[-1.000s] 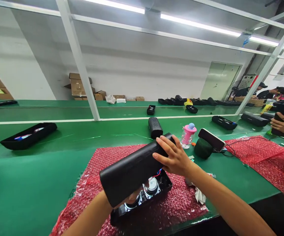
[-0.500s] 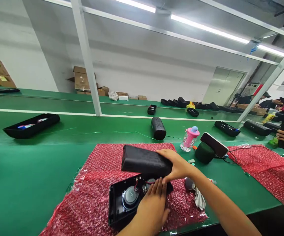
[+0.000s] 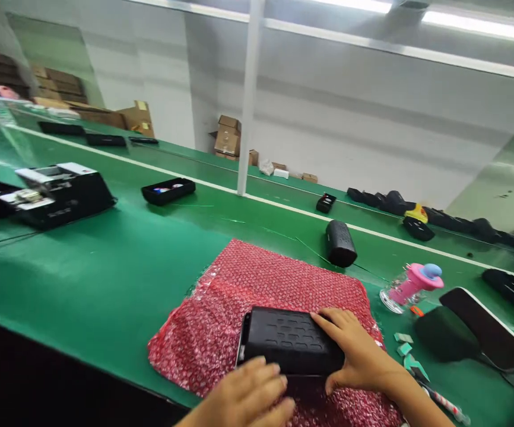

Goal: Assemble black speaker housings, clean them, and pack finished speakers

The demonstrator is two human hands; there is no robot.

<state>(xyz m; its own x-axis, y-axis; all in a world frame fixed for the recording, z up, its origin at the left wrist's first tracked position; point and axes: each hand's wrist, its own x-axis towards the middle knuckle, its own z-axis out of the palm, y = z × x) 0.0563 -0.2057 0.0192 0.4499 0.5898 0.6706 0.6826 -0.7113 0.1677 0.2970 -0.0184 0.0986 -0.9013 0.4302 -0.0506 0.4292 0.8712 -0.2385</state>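
A black speaker housing [image 3: 290, 341] with a pattern of raised bars on top lies on red bubble wrap [image 3: 221, 296]. Its upper shell sits over the lower half, so the drivers inside are hidden. My right hand [image 3: 355, 350] grips the housing's right end, thumb at the near side and fingers over the top. In front of the left near corner, my left hand [image 3: 252, 394] has its fingers stretched out and slightly blurred; whether it touches the housing, I cannot tell.
Behind the wrap stands another black speaker [image 3: 340, 243]. To the right are a pink-lidded bottle [image 3: 411, 287], a propped phone [image 3: 491, 326] and green scraps [image 3: 411, 356]. An open black shell [image 3: 168, 191] and a black-and-white device [image 3: 65, 193] are at left on the green table [image 3: 150, 267].
The upper shell has come down from a tilt onto the lower half, covering the drivers. My left hand has drawn back from inside to the near left. The view has swung left.
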